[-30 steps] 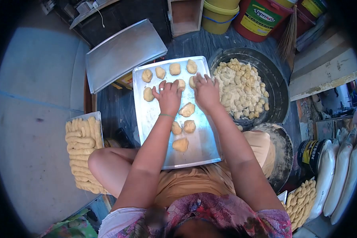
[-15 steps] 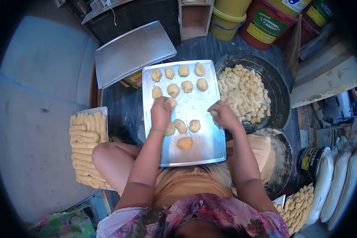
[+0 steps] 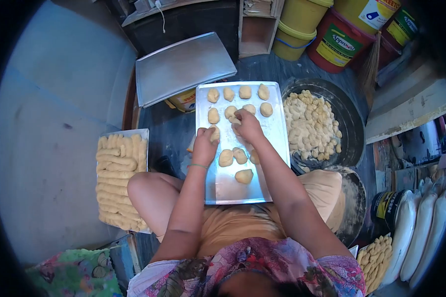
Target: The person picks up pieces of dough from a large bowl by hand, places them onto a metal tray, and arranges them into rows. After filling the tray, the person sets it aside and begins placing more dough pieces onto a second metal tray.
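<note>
A metal tray (image 3: 233, 190) rests across my lap with rows of dough balls on it. My left hand (image 3: 204, 147) is at the tray's left side, its fingers closed round a dough piece (image 3: 214, 133). Over the upper middle of the tray, my right hand (image 3: 248, 126) pinches a small piece of dough (image 3: 237, 127), partly hidden by the fingers. Nearer to me lie several more balls, the lowest one (image 3: 244, 176) by itself. Two rows of balls (image 3: 245, 92) sit at the far end.
A black basin (image 3: 349, 114) of floured dough pieces is at the right. Long dough rolls (image 3: 119, 183) fill a tray at the left. Behind are an empty metal tray (image 3: 183, 64), yellow buckets (image 3: 292, 39) and a red bucket (image 3: 337, 44). Plastic-wrapped packs (image 3: 421, 232) stand at lower right.
My right hand has moved left from the tray's right edge to over its upper middle. My left hand stays at the left side. The whole view has shifted slightly.
</note>
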`<state>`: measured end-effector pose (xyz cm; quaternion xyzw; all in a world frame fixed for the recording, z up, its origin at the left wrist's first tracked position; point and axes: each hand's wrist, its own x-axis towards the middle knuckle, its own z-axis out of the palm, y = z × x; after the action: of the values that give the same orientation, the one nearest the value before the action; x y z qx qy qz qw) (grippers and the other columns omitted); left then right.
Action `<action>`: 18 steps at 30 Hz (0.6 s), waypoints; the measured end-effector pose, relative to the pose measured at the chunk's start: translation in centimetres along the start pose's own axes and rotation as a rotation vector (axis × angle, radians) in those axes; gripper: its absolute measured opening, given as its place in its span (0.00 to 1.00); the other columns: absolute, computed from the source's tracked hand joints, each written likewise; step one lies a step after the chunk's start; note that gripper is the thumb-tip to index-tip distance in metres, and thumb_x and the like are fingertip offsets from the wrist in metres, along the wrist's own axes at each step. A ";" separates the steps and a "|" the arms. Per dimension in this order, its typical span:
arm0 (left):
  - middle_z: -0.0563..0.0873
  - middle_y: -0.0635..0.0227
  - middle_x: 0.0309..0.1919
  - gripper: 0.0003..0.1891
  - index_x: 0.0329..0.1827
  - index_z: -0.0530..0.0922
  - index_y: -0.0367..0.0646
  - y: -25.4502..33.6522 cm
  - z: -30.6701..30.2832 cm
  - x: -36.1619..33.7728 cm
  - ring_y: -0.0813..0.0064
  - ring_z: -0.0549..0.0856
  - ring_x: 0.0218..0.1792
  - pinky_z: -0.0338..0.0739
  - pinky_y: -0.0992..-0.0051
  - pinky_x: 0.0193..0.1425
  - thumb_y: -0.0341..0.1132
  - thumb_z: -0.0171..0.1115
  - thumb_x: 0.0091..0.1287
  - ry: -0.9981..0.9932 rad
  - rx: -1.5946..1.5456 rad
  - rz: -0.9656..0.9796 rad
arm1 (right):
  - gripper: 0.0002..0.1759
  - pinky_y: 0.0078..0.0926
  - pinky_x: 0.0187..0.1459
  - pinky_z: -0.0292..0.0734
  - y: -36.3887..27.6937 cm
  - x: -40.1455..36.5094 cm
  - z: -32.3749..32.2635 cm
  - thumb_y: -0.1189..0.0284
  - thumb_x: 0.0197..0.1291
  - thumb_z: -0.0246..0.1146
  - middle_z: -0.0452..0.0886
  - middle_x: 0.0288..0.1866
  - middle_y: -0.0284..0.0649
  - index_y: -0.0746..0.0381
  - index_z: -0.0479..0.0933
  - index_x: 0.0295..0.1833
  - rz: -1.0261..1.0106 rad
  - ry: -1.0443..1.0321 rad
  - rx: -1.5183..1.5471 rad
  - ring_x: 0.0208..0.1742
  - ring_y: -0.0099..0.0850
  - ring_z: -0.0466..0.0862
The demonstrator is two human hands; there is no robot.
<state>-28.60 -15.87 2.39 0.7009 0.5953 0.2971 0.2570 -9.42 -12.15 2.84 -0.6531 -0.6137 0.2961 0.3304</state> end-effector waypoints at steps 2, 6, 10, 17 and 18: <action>0.79 0.51 0.50 0.22 0.54 0.81 0.36 0.5 -0.4 -0.5 0.50 0.81 0.51 0.77 0.63 0.58 0.29 0.73 0.55 0.010 0.003 -0.026 | 0.22 0.38 0.50 0.79 -0.5 -0.8 0.1 0.71 0.49 0.74 0.84 0.48 0.48 0.64 0.79 0.51 -0.036 0.065 -0.008 0.50 0.44 0.85; 0.79 0.50 0.49 0.21 0.51 0.81 0.36 1.3 -0.7 -0.4 0.49 0.82 0.51 0.77 0.62 0.57 0.33 0.73 0.55 -0.008 0.061 -0.073 | 0.21 0.39 0.49 0.78 -1.6 -2.5 -0.4 0.70 0.49 0.74 0.84 0.46 0.48 0.62 0.80 0.49 0.052 -0.078 0.023 0.48 0.46 0.84; 0.80 0.51 0.49 0.21 0.53 0.81 0.38 -0.2 -0.1 -0.3 0.49 0.81 0.52 0.76 0.61 0.59 0.35 0.70 0.57 -0.005 0.035 -0.037 | 0.20 0.39 0.48 0.79 -2.2 -3.8 -1.3 0.68 0.48 0.74 0.84 0.45 0.48 0.62 0.81 0.47 0.027 -0.067 -0.067 0.47 0.45 0.85; 0.82 0.61 0.53 0.20 0.54 0.82 0.46 2.3 1.3 -0.6 0.59 0.75 0.61 0.62 0.55 0.66 0.37 0.68 0.58 0.126 0.275 0.225 | 0.18 0.35 0.46 0.79 0.4 -7.7 -4.0 0.71 0.47 0.71 0.85 0.41 0.47 0.61 0.81 0.47 -0.018 -0.418 -0.035 0.42 0.43 0.85; 0.82 0.63 0.53 0.19 0.55 0.82 0.47 2.4 1.8 -0.2 0.60 0.74 0.62 0.60 0.54 0.67 0.37 0.68 0.59 0.085 0.250 0.286 | 0.18 0.35 0.46 0.79 1.0 -7.2 -3.9 0.71 0.48 0.70 0.85 0.40 0.47 0.61 0.81 0.47 -0.007 -0.306 0.028 0.42 0.43 0.85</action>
<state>-25.69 -16.45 2.87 0.7916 0.5321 0.2840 0.0977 -6.21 -19.66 4.31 -0.5937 -0.6549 0.3997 0.2428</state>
